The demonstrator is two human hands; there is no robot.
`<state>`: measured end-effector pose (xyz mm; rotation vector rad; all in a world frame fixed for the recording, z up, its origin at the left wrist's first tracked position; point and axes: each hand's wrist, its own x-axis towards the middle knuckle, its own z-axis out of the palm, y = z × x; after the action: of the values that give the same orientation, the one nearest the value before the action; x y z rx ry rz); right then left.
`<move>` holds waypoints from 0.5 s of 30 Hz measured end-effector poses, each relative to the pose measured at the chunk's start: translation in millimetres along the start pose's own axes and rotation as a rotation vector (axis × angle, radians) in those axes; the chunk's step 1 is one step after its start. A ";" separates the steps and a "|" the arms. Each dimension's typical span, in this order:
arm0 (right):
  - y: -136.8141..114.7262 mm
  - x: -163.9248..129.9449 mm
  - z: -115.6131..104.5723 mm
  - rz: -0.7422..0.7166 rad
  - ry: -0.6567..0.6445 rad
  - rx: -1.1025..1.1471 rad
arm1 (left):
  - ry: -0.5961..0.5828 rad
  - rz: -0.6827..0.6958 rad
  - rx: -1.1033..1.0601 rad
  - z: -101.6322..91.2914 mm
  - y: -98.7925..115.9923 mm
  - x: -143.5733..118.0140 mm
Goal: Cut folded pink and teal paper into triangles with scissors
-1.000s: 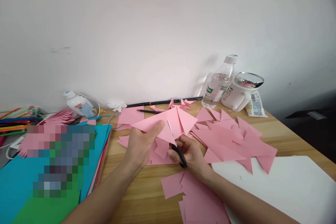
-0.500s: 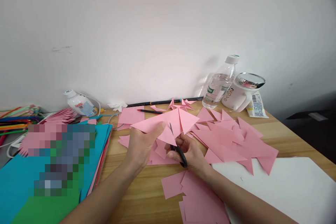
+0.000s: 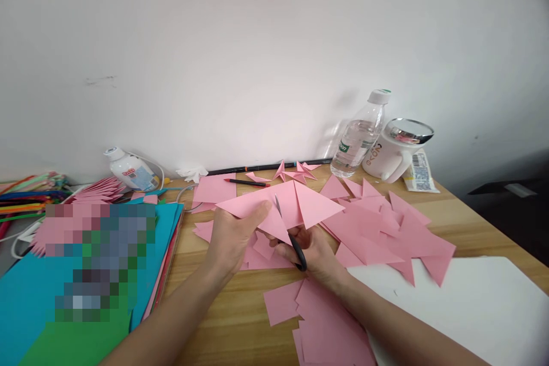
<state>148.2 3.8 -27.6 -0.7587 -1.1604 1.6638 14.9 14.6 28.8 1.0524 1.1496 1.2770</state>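
Both hands work over the wooden table point(image 3: 214, 320). Right hand point(image 3: 315, 251) grips the black scissors point(image 3: 295, 249), its fingers curled through the handles, and the thin blade pokes up into the pink paper point(image 3: 278, 209). Left hand point(image 3: 234, 237) pinches that paper by its left side and holds it up off the table. Just behind lie many pink triangles point(image 3: 377, 229). Farther back, near the wall, stand a water bottle point(image 3: 358, 137) and a white mug point(image 3: 392, 151).
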 end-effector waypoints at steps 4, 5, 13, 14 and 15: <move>2.8 -0.2 -0.1 -0.004 0.046 0.005 | 0.001 0.034 0.012 -1.3 -5.3 0.4; 3.6 -0.3 -0.1 -0.008 0.059 0.003 | -0.004 0.035 0.011 -1.4 -5.9 0.5; 4.7 -1.0 -0.2 0.016 0.078 -0.032 | -0.006 0.029 -0.006 0.3 -3.1 -0.8; 4.5 -1.1 -0.1 0.008 0.078 -0.030 | -0.009 0.029 -0.004 0.4 -2.7 -1.1; 4.3 -1.1 0.0 -0.002 0.079 -0.031 | -0.011 0.028 -0.002 0.4 -2.4 -1.3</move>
<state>147.2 2.2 -31.7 -0.8355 -1.1335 1.6032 15.7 13.2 26.6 1.0758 1.1283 1.2924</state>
